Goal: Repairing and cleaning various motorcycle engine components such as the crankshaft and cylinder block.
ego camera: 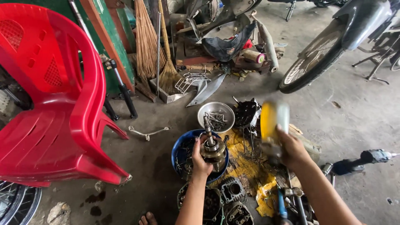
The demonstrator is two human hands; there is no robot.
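left hand (200, 160) gripping a greasy crankshaft (211, 146) upright over the blue basin (179, 151), right hand (290, 148) clutching a blurry yellow can (273, 121), steel bowl (215, 116) just beyond, red plastic chair (54, 100) far left

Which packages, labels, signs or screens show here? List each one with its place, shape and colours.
Yellow can or bottle: held up in the right hand, right of the metal bowl; a cylinder, yellow with a pale side, blurred, label detail unreadable.
Yellow wrapper or sheet: on the floor below that hand, among engine parts; crumpled, yellow.
No signs or screens show.
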